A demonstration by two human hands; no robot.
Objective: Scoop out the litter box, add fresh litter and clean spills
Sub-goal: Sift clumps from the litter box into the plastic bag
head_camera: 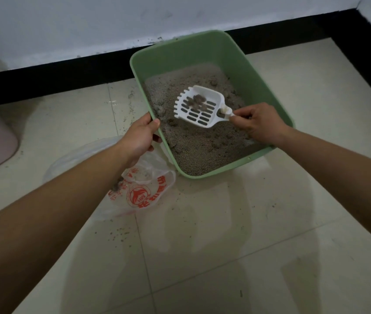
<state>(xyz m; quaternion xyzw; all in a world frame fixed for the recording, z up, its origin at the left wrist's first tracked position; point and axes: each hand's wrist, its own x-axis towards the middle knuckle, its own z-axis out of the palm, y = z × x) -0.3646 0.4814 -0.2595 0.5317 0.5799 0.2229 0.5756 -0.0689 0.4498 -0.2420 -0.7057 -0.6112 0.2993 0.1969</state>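
Where the box stands: litter box (202, 53) on the pale glossy tiled floor (202, 245), its far end close to the black skirting (44, 80).
Box, make: green plastic, rectangular, rounded corners, smooth deep walls.
Box, contents: grey granular litter (202, 150), uneven and lumpy on top.
Scoop (211, 114): white plastic, slotted base, toothed front edge; held over the litter, inside the box walls.
Scoop, contents: several dark grey clumps (197, 102) near its middle.
Right hand (261, 123): fingers curled, pinching the scoop's short handle.
Left hand (140, 137): grips the box's near left rim, thumb hooked inside.
Bag (143, 189): thin translucent plastic, crumpled, red print; on the floor against the box's near left corner, a little grey matter showing inside.
Spills (121, 233): loose grains scattered on the tiles near the bag.
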